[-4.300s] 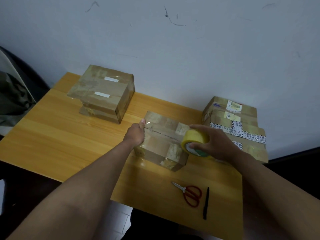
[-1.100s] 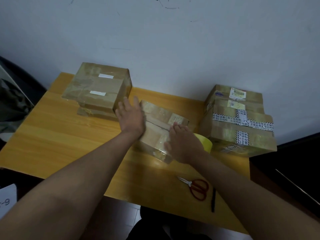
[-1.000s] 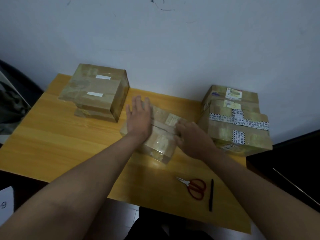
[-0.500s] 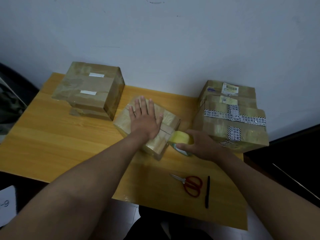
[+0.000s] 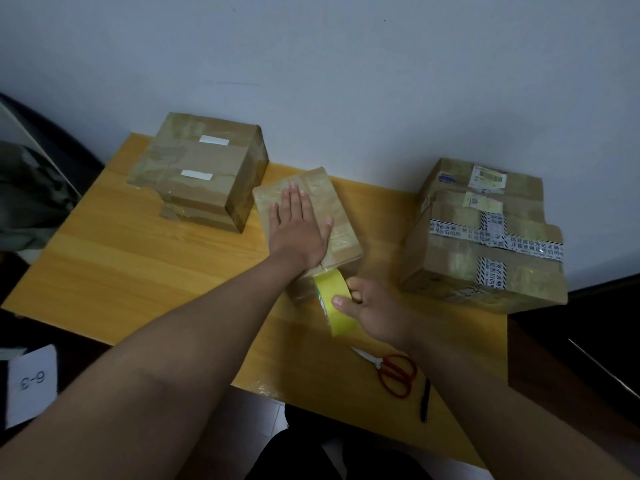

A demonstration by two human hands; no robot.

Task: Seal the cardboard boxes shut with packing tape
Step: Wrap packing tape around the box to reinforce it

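A small cardboard box (image 5: 341,233) lies in the middle of the wooden table (image 5: 138,268). My left hand (image 5: 299,230) presses flat on its top, fingers straight. My right hand (image 5: 372,311) grips a yellow roll of packing tape (image 5: 334,301) against the box's near side, just below the top seam. A larger taped box (image 5: 204,168) stands at the back left on a flatter one. Two more taped boxes (image 5: 485,237) are stacked at the right, with black-and-white printed tape across them.
Red-handled scissors (image 5: 393,372) and a black pen (image 5: 425,400) lie near the table's front right edge. A white card marked 6-3 (image 5: 31,384) sits below the table at the left. The wall runs close behind the boxes.
The small box has been turned so its seam points toward me. My left hand has stayed flat on top. My right hand has brought the tape roll round to the box's near side.
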